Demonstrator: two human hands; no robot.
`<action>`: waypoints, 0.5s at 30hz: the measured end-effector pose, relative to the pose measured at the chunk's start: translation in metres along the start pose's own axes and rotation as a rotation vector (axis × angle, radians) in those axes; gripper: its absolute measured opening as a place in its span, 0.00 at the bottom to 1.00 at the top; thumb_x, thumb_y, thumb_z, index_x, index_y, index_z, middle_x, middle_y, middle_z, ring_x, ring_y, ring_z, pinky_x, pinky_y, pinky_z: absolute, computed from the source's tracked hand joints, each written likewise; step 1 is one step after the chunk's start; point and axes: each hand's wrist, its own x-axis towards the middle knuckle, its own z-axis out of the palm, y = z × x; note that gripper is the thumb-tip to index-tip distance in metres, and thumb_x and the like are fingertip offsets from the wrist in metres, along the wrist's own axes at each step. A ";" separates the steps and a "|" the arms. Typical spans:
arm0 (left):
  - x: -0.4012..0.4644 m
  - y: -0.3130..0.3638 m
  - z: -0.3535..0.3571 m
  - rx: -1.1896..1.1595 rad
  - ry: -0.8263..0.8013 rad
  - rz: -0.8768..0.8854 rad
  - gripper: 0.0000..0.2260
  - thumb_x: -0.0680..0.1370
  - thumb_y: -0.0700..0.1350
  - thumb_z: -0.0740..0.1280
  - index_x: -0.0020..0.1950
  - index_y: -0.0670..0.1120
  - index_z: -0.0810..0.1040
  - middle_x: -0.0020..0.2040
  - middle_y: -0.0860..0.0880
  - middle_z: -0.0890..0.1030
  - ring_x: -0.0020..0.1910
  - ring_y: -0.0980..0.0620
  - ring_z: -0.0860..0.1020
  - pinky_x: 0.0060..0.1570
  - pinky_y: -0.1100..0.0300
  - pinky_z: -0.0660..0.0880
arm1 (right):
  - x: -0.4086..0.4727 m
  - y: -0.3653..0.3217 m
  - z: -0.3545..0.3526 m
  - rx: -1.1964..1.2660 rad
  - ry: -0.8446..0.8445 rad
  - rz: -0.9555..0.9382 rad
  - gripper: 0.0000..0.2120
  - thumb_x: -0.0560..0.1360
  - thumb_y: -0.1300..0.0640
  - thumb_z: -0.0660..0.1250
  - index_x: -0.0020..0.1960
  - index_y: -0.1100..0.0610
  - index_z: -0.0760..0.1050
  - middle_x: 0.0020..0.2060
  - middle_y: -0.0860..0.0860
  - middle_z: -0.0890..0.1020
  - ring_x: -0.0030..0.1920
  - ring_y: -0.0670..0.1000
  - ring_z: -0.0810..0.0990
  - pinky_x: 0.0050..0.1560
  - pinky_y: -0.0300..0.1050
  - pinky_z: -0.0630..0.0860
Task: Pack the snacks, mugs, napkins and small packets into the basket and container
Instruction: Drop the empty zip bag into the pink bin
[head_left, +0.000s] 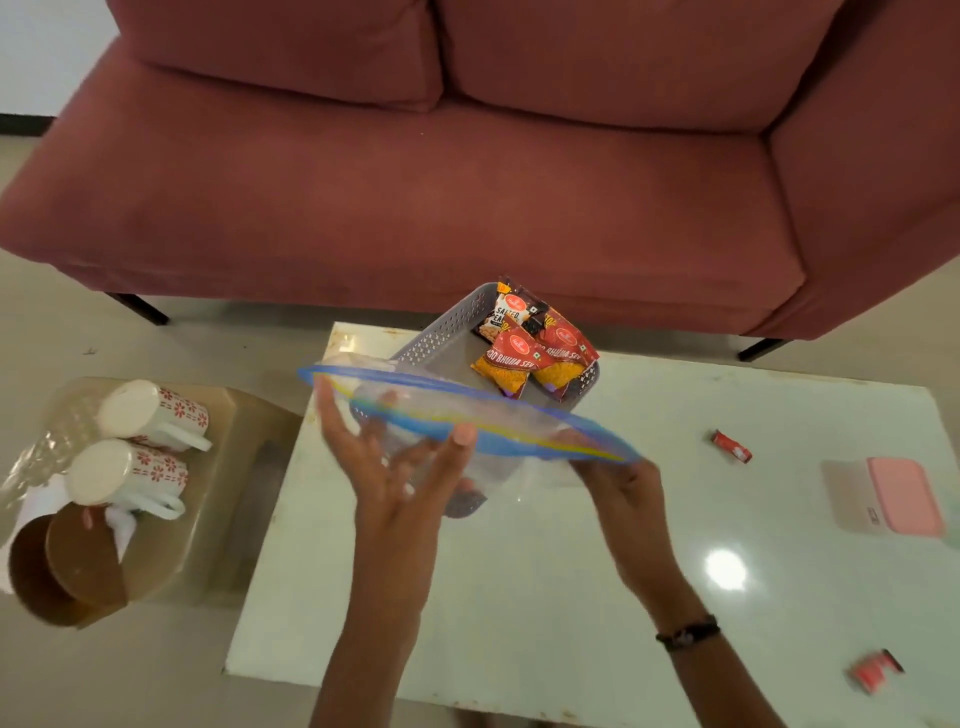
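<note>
I hold a clear zip bag (467, 421) in my left hand (400, 467) and right hand (618, 488), above the grey basket (441, 338), apparently empty.

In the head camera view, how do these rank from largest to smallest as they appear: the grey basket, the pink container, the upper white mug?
1. grey basket
2. pink container
3. upper white mug; looks close to the container, so unsure.

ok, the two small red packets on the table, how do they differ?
The far red packet lies past the right hand, level with the pink-lidded container, and looks sharp and darker red. The near red packet sits by the table's front edge, paler and blurred. Both lie loose, unpacked.
</note>
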 end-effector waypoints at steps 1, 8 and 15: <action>-0.002 -0.004 -0.006 0.026 0.027 0.030 0.47 0.66 0.47 0.77 0.71 0.67 0.48 0.70 0.58 0.66 0.58 0.60 0.77 0.45 0.63 0.79 | 0.000 -0.008 -0.006 0.065 0.001 0.037 0.07 0.73 0.58 0.68 0.49 0.57 0.83 0.45 0.51 0.86 0.49 0.50 0.83 0.53 0.40 0.77; -0.021 -0.059 -0.038 0.255 -0.145 -0.281 0.53 0.60 0.53 0.79 0.71 0.67 0.45 0.70 0.64 0.61 0.71 0.60 0.61 0.65 0.54 0.62 | -0.013 -0.032 -0.053 0.253 -0.015 0.395 0.07 0.76 0.61 0.63 0.44 0.59 0.80 0.31 0.51 0.83 0.37 0.54 0.85 0.47 0.43 0.82; -0.021 -0.090 -0.014 0.242 -0.396 -0.399 0.23 0.67 0.42 0.75 0.60 0.46 0.74 0.46 0.49 0.81 0.37 0.58 0.79 0.40 0.68 0.76 | -0.025 -0.012 -0.098 0.423 0.079 0.643 0.11 0.78 0.53 0.63 0.52 0.59 0.78 0.32 0.50 0.84 0.38 0.49 0.86 0.45 0.44 0.83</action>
